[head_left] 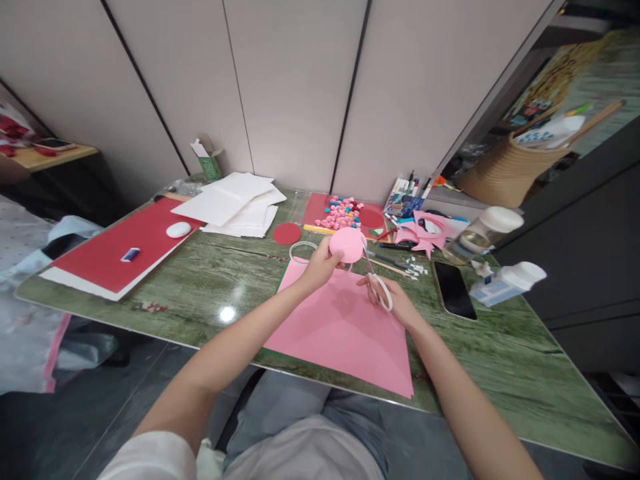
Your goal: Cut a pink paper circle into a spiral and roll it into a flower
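Green table [200, 277], grey wall [295, 87]; left hand [323, 266]: 1 pink disc [347, 244].

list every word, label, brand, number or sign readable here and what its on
None can be read for certain.
Green box: print too small.
Pen box: print too small.
Small blue-and-white block: markings blurred.
Pale blue bottle: label blurred.

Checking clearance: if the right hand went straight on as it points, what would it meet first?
Most likely the pink paper disc in the left hand. The scissors in the right hand lead that way, with their blades at its edge in the picture; depth leaves contact unclear.
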Motion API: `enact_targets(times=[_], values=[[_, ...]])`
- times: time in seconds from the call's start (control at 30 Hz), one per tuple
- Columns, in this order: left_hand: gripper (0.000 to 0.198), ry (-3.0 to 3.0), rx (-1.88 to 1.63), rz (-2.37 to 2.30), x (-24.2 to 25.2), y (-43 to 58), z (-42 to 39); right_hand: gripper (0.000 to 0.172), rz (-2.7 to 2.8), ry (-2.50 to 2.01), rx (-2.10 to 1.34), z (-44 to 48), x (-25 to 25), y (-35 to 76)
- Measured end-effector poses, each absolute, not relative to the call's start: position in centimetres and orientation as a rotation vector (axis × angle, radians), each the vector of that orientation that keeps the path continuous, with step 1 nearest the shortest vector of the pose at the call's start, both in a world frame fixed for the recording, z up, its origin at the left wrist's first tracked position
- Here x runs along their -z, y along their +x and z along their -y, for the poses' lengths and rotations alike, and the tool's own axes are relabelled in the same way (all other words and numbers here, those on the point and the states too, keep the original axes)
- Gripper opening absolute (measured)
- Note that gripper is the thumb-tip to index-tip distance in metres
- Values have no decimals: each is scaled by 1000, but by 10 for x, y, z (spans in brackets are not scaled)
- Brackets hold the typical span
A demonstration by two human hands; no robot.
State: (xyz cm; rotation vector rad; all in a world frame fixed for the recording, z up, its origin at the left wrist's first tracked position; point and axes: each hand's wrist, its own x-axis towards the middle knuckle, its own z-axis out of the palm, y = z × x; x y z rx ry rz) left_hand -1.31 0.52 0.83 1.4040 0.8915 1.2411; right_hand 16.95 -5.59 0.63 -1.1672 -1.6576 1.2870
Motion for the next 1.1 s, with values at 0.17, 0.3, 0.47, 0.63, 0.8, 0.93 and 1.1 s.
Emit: enact_targets(times=[0.17, 0.3, 0.47, 0.63, 0.8, 0.93, 1.1], values=[[29, 1385, -1270, -867, -10, -14, -6, 36, 1652, -1164, -1293, 55, -5, 171], [27, 1358, -1284, -862, -11, -14, -6, 35, 1654, -1167, -1302, 56, -6, 171], [26, 1364, -1290, -888, -11, -15, -7, 35, 1655, -1175, -1315, 56, -7, 171], [30, 1445, -1219, -899, -6, -16, -9, 39, 1689, -1168, -1311, 57, -9, 171], [30, 1518, -1137, -895, -4, -18, -10, 39, 1707, -1188, -1282, 57, -11, 171], [33, 1542, -1127, -901, -7, -19, -9, 40, 1708, -1197, -1280, 57, -11, 170], [33, 1551, -1132, -910, -10, -20, -9, 39, 1679, -1202, -1301, 57, -9, 170]])
